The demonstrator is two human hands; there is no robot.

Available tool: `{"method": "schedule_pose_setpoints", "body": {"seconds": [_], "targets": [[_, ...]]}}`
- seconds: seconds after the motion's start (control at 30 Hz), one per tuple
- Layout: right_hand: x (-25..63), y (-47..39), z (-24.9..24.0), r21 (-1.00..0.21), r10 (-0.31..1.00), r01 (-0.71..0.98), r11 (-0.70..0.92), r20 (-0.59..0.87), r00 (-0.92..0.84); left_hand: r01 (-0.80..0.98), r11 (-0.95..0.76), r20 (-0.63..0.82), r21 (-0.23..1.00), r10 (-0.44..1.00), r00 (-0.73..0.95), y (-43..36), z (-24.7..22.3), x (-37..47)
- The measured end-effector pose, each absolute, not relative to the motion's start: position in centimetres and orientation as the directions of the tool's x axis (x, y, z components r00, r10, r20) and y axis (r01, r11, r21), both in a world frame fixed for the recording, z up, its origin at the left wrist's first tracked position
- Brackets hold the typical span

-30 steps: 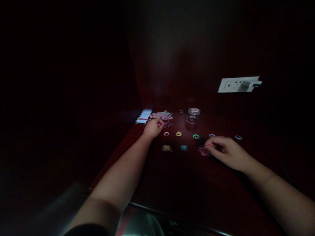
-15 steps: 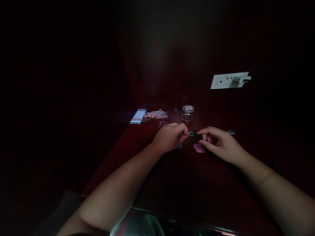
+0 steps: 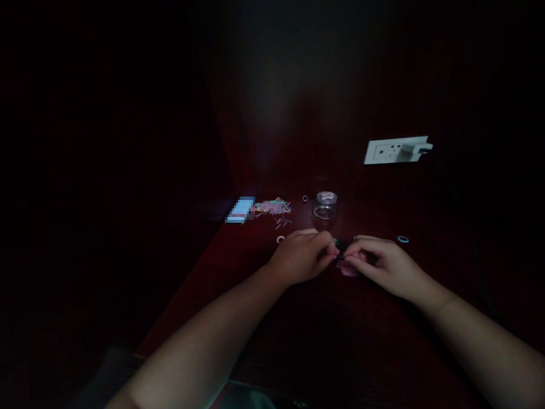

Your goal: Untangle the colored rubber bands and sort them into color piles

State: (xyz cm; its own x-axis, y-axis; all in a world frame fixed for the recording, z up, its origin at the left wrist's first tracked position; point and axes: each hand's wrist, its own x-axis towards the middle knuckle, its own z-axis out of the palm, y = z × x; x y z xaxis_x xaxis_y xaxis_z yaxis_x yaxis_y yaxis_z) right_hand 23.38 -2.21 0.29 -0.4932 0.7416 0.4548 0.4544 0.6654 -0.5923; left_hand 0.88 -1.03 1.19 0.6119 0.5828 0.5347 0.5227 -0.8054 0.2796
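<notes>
My left hand (image 3: 304, 257) and my right hand (image 3: 383, 264) meet fingertip to fingertip over the dark red table. Both are closed in a pinch, and a thin dark purplish elastic band (image 3: 340, 257) shows between them, though it is small and dim. Just below the fingertips lies a pile of pink elastic bands (image 3: 349, 270). A green band (image 3: 336, 242) is partly hidden behind my left fingers. Beyond the left knuckles rests a pale pink band (image 3: 280, 240). On the far side of my right hand is a light blue band (image 3: 402, 240).
A heap of mixed elastic bands (image 3: 275, 207) lies at the back left beside a lit phone (image 3: 240, 209). A clear round jar (image 3: 325, 207) stands near the wall, with a single small band (image 3: 305, 199) left of it. A wall socket (image 3: 395, 150) holds a plug.
My hands have come together and lower, over the pink pile; before, they were apart with the green band by my left fingertips. My right fingers have closed. The view has tilted slightly up.
</notes>
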Motion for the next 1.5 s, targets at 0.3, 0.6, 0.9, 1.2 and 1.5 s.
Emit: {"method": "schedule_pose_setpoints", "body": {"seconds": [0.3, 0.6, 0.9, 1.2, 1.5], "targets": [[23.26, -2.23, 0.19, -0.618, 0.748, 0.434, 0.655, 0.453, -0.484, 0.502, -0.82, 0.566, 0.277, 0.561, 0.604, -1.24, 1.15, 0.85], [23.22, -2.59, 0.57, -0.58, 0.732, 0.455, 0.676, 0.457, -0.505, 0.505, -0.817, 0.558, 0.276, 0.565, 0.608, -1.33, 1.17, 0.83], [22.98, -2.37, 0.44, -0.6, 0.743, 0.449, 0.662, 0.443, -0.502, 0.505, -0.819, 0.563, 0.272, 0.561, 0.607, -1.55, 1.24, 0.94], [22.49, -2.66, -0.17, -0.712, 0.772, 0.367, 0.599, 0.392, -0.5, 0.501, -0.813, 0.564, 0.297, 0.573, 0.595, -1.4, 1.09, 1.0], [22.81, -2.59, 0.47, -0.671, 0.768, 0.41, 0.617, 0.402, -0.499, 0.5, -0.811, 0.567, 0.305, 0.576, 0.588, -1.55, 1.08, 0.85]]}}
